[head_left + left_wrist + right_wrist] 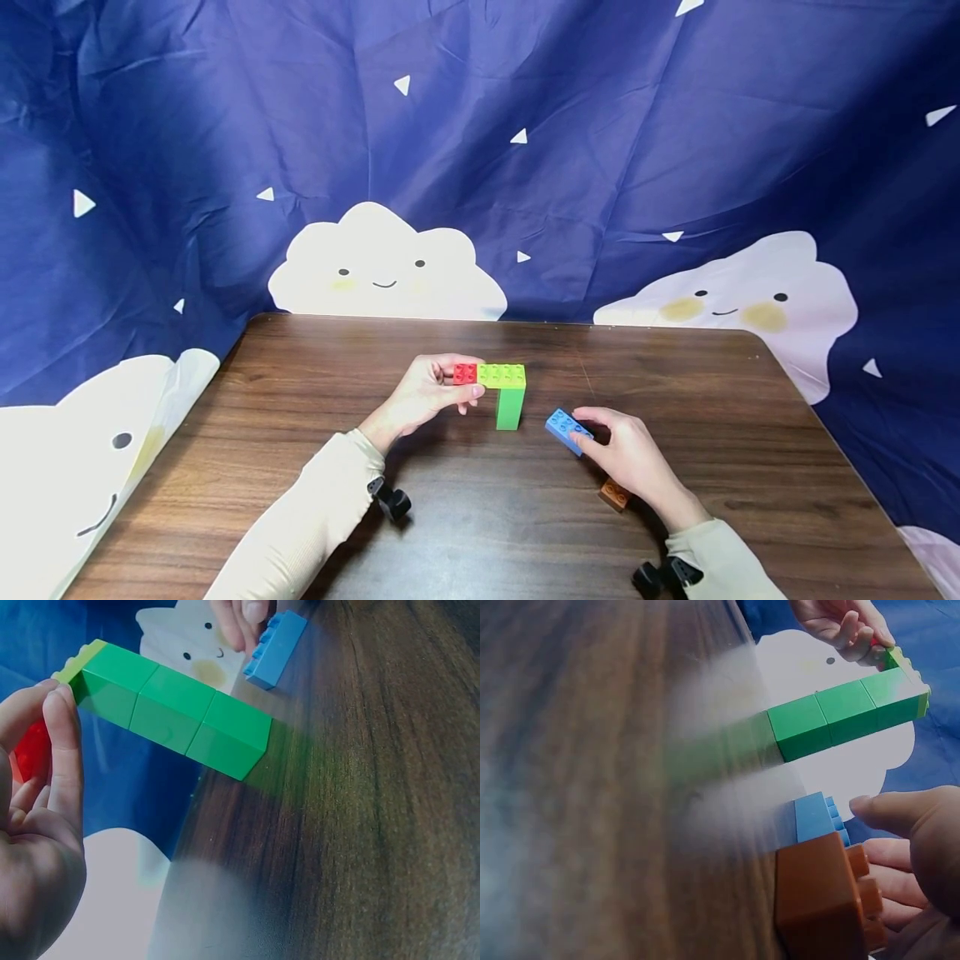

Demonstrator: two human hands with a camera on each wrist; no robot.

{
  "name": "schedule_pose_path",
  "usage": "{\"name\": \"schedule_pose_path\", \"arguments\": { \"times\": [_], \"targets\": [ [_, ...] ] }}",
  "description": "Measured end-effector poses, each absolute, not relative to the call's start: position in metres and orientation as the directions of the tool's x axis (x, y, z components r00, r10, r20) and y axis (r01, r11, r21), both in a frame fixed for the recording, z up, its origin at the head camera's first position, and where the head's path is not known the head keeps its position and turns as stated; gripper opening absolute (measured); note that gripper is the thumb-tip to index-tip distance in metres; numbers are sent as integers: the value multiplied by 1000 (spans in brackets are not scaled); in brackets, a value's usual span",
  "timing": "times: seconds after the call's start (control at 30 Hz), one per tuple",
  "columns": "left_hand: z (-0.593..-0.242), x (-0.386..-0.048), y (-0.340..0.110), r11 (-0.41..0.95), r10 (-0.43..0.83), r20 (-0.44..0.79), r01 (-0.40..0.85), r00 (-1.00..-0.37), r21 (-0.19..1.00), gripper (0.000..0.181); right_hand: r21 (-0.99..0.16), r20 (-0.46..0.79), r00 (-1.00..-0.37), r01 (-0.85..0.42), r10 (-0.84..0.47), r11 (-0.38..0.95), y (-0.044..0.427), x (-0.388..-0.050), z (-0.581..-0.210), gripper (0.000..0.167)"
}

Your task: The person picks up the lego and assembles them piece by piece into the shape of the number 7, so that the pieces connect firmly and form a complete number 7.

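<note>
A column of green bricks stands on the table with a lime brick across its top, jutting to the left. At the jutting end, my left hand pinches a red brick between thumb and fingers. Whether the red brick is joined to the lime one, I cannot tell. A blue brick lies studs up on the table, right of the column. My right hand is over its near right end, thumb and fingers spread; in the right wrist view the thumb looks apart from the studs.
An orange-brown brick sits on the table under the right wrist, nearer than the blue brick. The brown wooden table ends at a dark blue cloth with white clouds. Black wrist cameras hang below both sleeves.
</note>
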State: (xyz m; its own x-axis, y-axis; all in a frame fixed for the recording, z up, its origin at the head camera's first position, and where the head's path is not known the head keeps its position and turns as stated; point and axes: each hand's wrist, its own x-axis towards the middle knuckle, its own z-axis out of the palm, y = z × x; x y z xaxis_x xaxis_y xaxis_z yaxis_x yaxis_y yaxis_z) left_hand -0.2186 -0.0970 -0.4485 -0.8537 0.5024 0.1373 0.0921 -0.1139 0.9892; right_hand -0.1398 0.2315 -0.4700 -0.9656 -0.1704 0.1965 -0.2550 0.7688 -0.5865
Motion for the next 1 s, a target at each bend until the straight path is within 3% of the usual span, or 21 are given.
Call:
{"name": "schedule_pose_path", "arguments": {
  "times": [0.73, 1.0],
  "targets": [
    [-448, -219, -97, -117, 497, 118, 68, -860, 991, 43, -489, 212, -957, -279, -198, 826, 226, -138, -475, 38],
    [-450, -220, -96, -125, 500, 109, 52, -859, 991, 44, -505, 215, -959, -269, -182, 820, 227, -137, -473, 35]
  ]
}}
